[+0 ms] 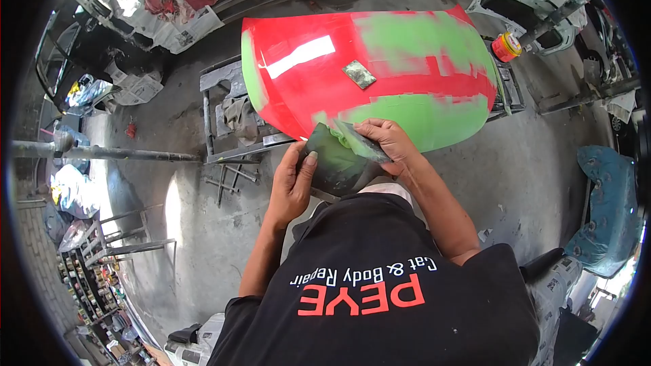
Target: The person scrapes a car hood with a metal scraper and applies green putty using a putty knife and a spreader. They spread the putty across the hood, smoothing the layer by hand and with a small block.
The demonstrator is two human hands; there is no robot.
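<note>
In my left hand (pixel 294 183) is a dark, flat sheet (pixel 332 159) smeared with green putty, gripped between thumb and fingers at its left side. My right hand (pixel 390 144) pinches a thin dark spreader (pixel 368 148) with a lump of green putty (pixel 347 137) along its edge. The spreader meets or overlaps the sheet; exact contact is hard to make out. Both hands are in front of my chest, at the near edge of a red car hood (pixel 298 88) coated with broad green putty patches (pixel 407 118). A small putty-stained rectangular plate (pixel 359 74) lies on the hood.
A metal stand (pixel 207 122) supports the hood. Beyond its right end is a yellow-and-red can (pixel 506 47). A horizontal pole (pixel 135 154) comes in from the left. A car door (pixel 525 20) stands at back right, a blue-green panel (pixel 603 213) at right, shelved cans (pixel 88 285) at lower left.
</note>
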